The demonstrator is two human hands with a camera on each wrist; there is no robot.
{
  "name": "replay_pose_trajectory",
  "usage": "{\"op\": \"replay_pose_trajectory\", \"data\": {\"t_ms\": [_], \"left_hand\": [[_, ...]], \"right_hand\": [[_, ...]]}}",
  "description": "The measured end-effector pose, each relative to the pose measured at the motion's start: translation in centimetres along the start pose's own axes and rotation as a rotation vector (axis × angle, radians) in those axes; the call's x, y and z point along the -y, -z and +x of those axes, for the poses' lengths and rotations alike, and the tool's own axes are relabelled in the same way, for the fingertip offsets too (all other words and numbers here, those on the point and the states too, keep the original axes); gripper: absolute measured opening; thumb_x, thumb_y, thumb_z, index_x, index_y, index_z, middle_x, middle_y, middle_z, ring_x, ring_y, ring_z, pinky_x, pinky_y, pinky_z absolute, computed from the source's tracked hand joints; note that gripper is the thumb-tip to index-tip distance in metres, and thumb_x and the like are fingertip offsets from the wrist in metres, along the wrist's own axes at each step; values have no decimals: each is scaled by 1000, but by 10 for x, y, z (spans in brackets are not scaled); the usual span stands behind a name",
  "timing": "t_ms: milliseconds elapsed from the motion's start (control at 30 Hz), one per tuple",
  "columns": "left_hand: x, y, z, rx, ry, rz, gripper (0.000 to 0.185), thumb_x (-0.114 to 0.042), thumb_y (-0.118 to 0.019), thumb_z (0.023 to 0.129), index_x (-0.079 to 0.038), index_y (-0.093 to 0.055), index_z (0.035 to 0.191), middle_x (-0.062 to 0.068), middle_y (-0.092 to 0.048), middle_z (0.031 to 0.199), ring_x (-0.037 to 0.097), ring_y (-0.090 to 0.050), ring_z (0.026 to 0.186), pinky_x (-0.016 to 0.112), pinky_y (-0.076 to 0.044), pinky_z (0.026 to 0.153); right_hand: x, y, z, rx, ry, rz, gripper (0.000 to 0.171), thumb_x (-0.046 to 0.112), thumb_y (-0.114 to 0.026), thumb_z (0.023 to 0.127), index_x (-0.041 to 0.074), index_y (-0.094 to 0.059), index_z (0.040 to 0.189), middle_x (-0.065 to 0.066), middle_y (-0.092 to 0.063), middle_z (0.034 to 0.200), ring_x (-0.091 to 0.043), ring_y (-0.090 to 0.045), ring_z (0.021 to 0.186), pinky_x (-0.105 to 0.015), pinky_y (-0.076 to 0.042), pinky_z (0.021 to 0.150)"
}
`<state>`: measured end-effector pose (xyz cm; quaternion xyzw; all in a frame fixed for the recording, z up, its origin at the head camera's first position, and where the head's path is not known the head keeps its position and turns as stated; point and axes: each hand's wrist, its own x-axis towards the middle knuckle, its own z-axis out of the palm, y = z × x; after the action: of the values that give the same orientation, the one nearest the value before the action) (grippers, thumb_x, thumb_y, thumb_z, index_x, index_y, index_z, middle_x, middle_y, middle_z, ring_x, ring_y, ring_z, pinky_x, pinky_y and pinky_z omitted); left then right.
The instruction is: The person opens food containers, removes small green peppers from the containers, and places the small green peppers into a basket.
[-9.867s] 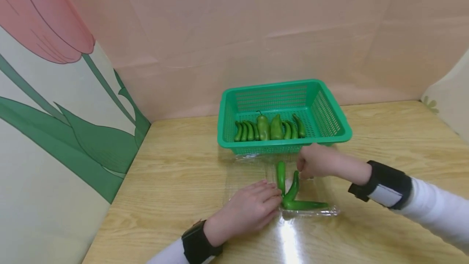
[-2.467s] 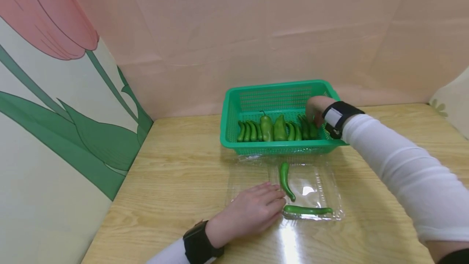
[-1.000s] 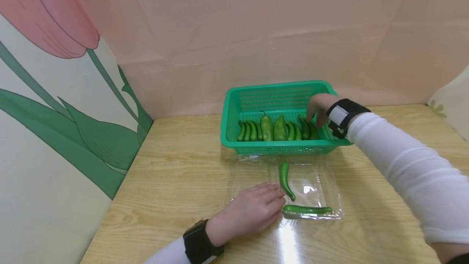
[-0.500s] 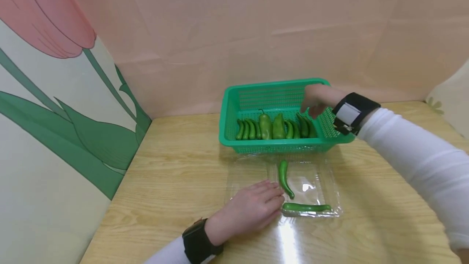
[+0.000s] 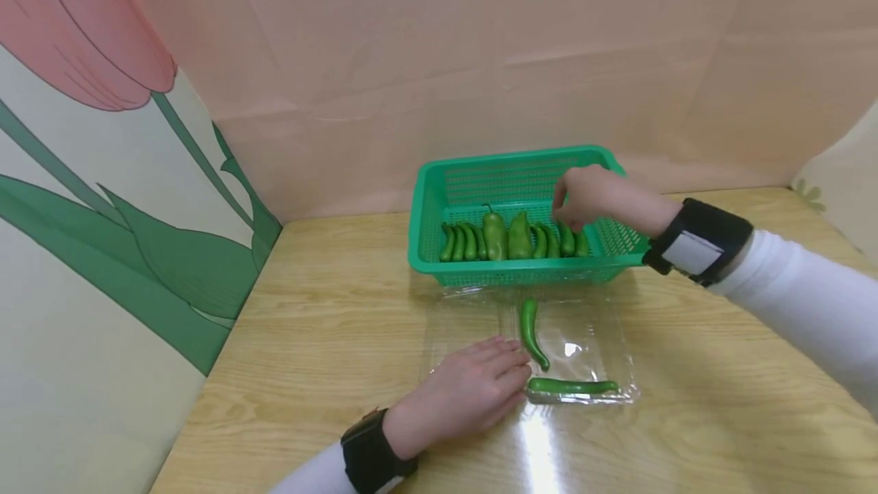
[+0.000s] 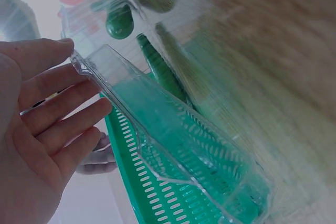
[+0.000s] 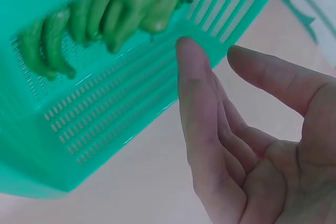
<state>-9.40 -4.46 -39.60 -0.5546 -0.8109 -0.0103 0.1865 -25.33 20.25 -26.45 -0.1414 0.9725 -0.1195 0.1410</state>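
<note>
A clear plastic clamshell box (image 5: 576, 326) lies unfolded on the table. One curved green chili pepper (image 5: 530, 334) lies lengthwise in its right half and another green chili pepper (image 5: 572, 386) lies along the front edge. My left hand (image 5: 469, 391) rests at the box's middle; its fingers touch the plastic rim, loosely extended in the left wrist view. Behind the box stands a green basket (image 5: 494, 268) with a row of green peppers (image 5: 495, 235), two of them wider. Over the basket's right part hovers my right hand (image 5: 593, 193), holding nothing, thumb and fingertips apart in the right wrist view.
The wooden table (image 5: 329, 326) extends left and right of the box. A pink cloth backdrop (image 5: 377, 97) hangs behind the basket, and a flower-printed panel (image 5: 103, 265) stands at the left.
One chili pepper has gone from the box, and the basket's row is longer at its right end. My right hand has risen from those peppers and shifted slightly left. The left hand stays put.
</note>
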Motion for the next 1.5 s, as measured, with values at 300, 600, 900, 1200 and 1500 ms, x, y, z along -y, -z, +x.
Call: {"op": "replay_pose_trajectory", "data": {"t_ms": [300,600,900,1200,1500], "left_hand": [[1,0,2,-15,-18,21,29,-31,-55,95,-15,-65,117,2,-64,124,17,-57,120,32,-37,111],[1,0,1,-9,-13,24,30,-30,-54,95,-14,-66,117,2,-64,123,17,-57,120,32,-38,111],[1,-1,2,-28,-13,35,29,-30,-54,95,-15,-66,116,1,-65,122,16,-58,119,31,-39,110],[2,-1,2,-18,-16,36,30,-31,-53,96,-15,-66,117,2,-64,124,16,-57,120,31,-34,113],[2,-1,2,-8,-15,26,30,-30,-50,97,-15,-65,118,3,-63,126,17,-56,122,33,-38,111]], "right_hand": [[19,-24,-40,-187,174,-31,6,12,-66,85,12,-67,90,-1,-67,76,-13,-59,62,-29,-48,55],[24,-66,-60,-223,409,-55,16,5,-71,80,20,-69,85,5,-69,78,-6,-62,68,-22,-52,56],[18,-101,-54,-243,671,-149,21,2,-71,79,18,-73,93,6,-71,88,-11,-67,82,-26,-57,67],[6,-119,-41,-245,740,-181,19,3,-69,81,14,-73,95,4,-70,88,-12,-67,82,-27,-58,69],[-4,-130,-31,-228,843,-239,23,2,-73,77,14,-71,96,3,-70,89,-12,-68,81,-22,-58,69]]}}
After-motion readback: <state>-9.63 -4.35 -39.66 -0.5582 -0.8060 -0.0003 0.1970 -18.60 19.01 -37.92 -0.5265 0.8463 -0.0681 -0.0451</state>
